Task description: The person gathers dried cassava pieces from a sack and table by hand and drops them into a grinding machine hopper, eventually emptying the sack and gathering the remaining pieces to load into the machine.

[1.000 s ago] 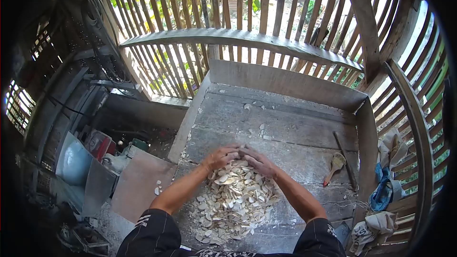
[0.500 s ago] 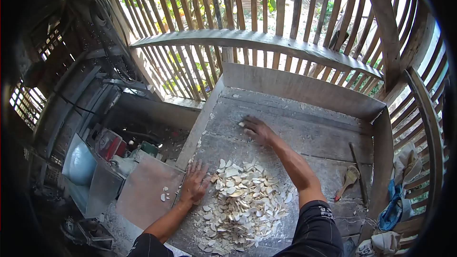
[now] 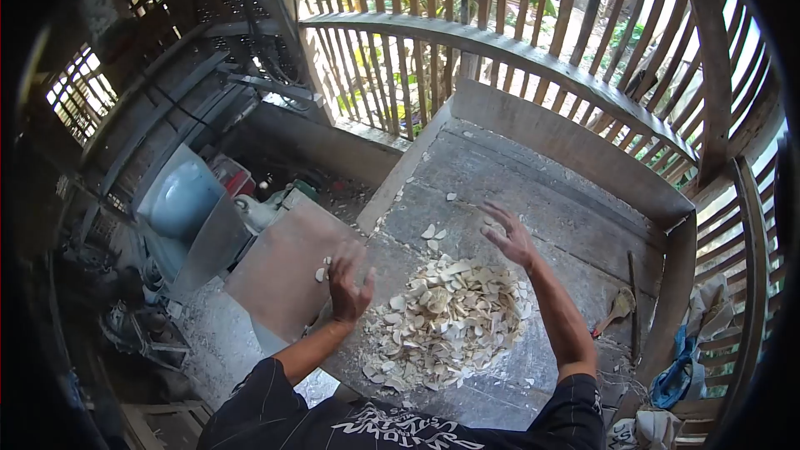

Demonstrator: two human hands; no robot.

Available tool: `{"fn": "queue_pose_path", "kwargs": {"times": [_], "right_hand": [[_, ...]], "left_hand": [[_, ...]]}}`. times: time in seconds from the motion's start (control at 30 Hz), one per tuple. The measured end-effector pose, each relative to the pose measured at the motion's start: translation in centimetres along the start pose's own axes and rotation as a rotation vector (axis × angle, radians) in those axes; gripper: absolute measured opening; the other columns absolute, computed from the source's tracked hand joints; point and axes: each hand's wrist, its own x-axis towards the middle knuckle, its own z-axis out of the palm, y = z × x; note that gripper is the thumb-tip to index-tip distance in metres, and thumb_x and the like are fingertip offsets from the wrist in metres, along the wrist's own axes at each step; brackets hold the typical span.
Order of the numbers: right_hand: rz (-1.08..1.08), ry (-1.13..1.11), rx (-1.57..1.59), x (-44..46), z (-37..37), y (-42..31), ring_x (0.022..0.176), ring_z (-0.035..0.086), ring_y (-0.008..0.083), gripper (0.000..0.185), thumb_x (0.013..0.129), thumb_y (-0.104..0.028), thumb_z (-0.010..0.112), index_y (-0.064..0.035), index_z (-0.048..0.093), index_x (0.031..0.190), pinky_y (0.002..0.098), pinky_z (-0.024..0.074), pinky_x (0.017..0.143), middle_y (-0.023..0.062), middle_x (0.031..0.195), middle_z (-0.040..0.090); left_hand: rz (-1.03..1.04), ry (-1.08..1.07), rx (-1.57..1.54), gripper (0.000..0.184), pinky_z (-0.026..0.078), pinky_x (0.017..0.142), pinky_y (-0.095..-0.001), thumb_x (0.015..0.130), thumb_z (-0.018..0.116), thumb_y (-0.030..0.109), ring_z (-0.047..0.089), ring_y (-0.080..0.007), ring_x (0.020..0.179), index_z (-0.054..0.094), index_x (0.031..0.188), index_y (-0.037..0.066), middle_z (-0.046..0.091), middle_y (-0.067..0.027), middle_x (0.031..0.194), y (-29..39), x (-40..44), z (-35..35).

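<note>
A heap of pale, dried root-like slices (image 3: 454, 321) lies on a dusty wooden tray table (image 3: 567, 283). My left hand (image 3: 348, 287) is over the edge of a pinkish flat board (image 3: 283, 275), left of the heap. Its thumb stands apart from the slightly blurred fingers, and it holds nothing I can see. Beside its fingertips are a few small white chips (image 3: 322, 271) on the board. My right hand (image 3: 510, 237) is above the heap's far right side, fingers spread and nothing in them. Some loose slices (image 3: 433, 233) rest between the hands, beyond the heap.
On the table's right side lie a brush (image 3: 617, 310) and a thin dark stick (image 3: 633, 304). Raised boards (image 3: 567, 142) wall the tray's far side. A machine with a bluish rounded hopper (image 3: 183, 200) stands at the left. Wooden slats (image 3: 500, 0) fence the back.
My left hand has shifted from the tray's edge towards the pinkish board. My right hand has drawn back towards the heap and opened, and loose slices now lie beyond it. The view has turned left.
</note>
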Motion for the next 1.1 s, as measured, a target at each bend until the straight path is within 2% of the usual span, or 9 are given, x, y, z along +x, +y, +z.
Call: {"fn": "queue_pose_path", "kwargs": {"times": [0.1,0.2,0.37,0.5,0.53,0.6,0.73,0.87,1.1], "right_hand": [[0.071,0.06,-0.131,6.0,2.6,1.5,0.154,0.021,0.0355,0.082,0.093,-0.067,0.055,-0.0117,0.047,0.153,0.0472,0.0173,0.127,0.0161,0.166,0.028],[-0.031,-0.11,-0.245,9.0,8.0,0.3,0.155,0.021,0.0364,0.083,0.092,-0.067,0.055,-0.0099,0.046,0.153,0.0475,0.0148,0.127,0.0173,0.167,0.025],[-0.509,-0.472,-0.066,5.4,12.5,-4.3,0.149,0.033,0.0365,0.057,0.105,-0.049,0.046,-0.006,0.061,0.139,0.0459,0.0269,0.123,0.02,0.155,0.046],[-0.244,-0.705,0.054,-1.6,9.2,-9.6,0.13,0.056,0.0349,0.05,0.108,-0.043,0.044,-0.004,0.066,0.131,0.0432,0.0433,0.112,0.0169,0.139,0.061],[-0.358,-0.655,0.1,-2.7,8.8,-10.0,0.127,0.058,0.0356,0.048,0.108,-0.04,0.046,-0.0038,0.065,0.133,0.0437,0.0454,0.109,0.0168,0.138,0.062],[-0.014,-0.519,0.409,-6.9,5.4,-11.1,0.125,0.059,0.0353,0.046,0.105,-0.04,0.052,-0.0062,0.066,0.133,0.0442,0.0454,0.109,0.0166,0.142,0.06],[0.11,0.174,-0.01,-15.0,1.2,-3.3,0.144,0.042,0.0342,0.067,0.091,-0.052,0.064,-0.0105,0.059,0.143,0.0521,0.0284,0.121,0.0149,0.152,0.051],[0.174,0.239,-0.303,-18.2,6.6,-0.4,0.146,0.035,0.034,0.085,0.087,-0.054,0.065,-0.0098,0.039,0.156,0.0486,0.0236,0.123,0.0178,0.161,0.036],[0.092,0.325,0.193,-16.1,12.7,-8.8,0.143,0.041,0.0365,0.084,0.085,-0.05,0.072,-0.0097,0.043,0.153,0.0478,0.0354,0.118,0.0227,0.152,0.043]], "left_hand": [[-0.229,0.085,0.405,0.063,0.018,0.124,-0.0534,0.094,0.059,0.027,0.03,-0.0426,0.149,0.044,0.149,-0.001,0.038,-0.0271,0.157,-2.5,-1.8,-0.7],[-0.129,-0.058,0.417,0.065,0.014,0.125,-0.0543,0.096,0.057,0.026,0.024,-0.0426,0.151,0.039,0.151,-0.004,0.03,-0.0284,0.16,-3.8,-2.4,0.4],[0.002,-0.227,-0.036,0.058,0.025,0.123,-0.0474,0.1,0.052,0.022,0.038,-0.0394,0.146,0.042,0.148,-0.008,0.042,-0.0277,0.153,-1.8,-2.9,1.7],[0.017,-0.372,-0.501,0.056,0.034,0.119,-0.0433,0.1,0.055,0.023,0.048,-0.0405,0.138,0.045,0.146,-0.009,0.052,-0.0271,0.145,3.2,-4.4,2.6],[0.009,-0.412,-0.614,0.056,0.036,0.118,-0.0428,0.1,0.056,0.023,0.05,-0.041,0.136,0.045,0.145,-0.009,0.054,-0.027,0.144,4.9,-4.7,2.6],[0.064,-0.352,-0.632,0.06,0.031,0.12,-0.0452,0.1,0.059,0.03,0.045,-0.0406,0.14,0.045,0.147,-0.005,0.051,-0.0267,0.146,6.4,-4.6,2.3],[0.215,-0.227,-0.251,0.067,0.026,0.122,-0.0501,0.099,0.06,0.043,0.036,-0.0431,0.146,0.046,0.15,0.002,0.046,-0.0268,0.152,6.1,-3.2,4.2],[0.261,-0.371,-0.146,0.068,0.03,0.12,-0.0492,0.098,0.061,0.047,0.039,-0.0441,0.143,0.049,0.148,0.003,0.048,-0.0274,0.149,7.7,-2.0,6.7],[0.038,-0.399,-0.759,0.063,0.037,0.116,-0.0425,0.097,0.064,0.04,0.048,-0.0383,0.138,0.051,0.144,-0.001,0.052,-0.0248,0.146,9.8,-3.4,5.1]]}}
